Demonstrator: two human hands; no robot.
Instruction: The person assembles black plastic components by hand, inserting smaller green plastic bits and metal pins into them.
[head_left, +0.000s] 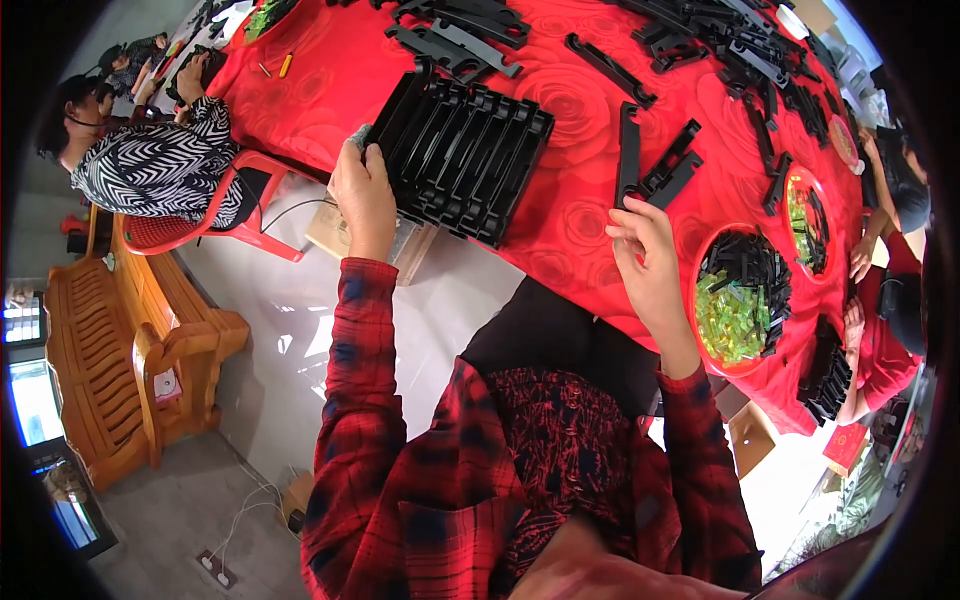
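A row of black ribbed plastic strips (pixel 465 155) stands side by side on the red tablecloth in front of me. My left hand (pixel 364 195) is closed at the left end of this row, its thumb against the end strip. Something grey covers or sits at its fingertips; I cannot make out what. My right hand (pixel 648 250) is raised at the table's near edge with loosely bent fingers apart, nothing visible in them. Just beyond its fingertips lie a long black plastic strip (pixel 628 150) and a black clip-like plastic part (pixel 672 168).
An orange-rimmed basin (pixel 712 362) holds yellow-green and black small pieces, with a second basin (pixel 822 255) behind it. Piles of black parts (pixel 745 50) cover the far table. One person (pixel 165 160) sits at left on a red chair (pixel 190 228); others work at right.
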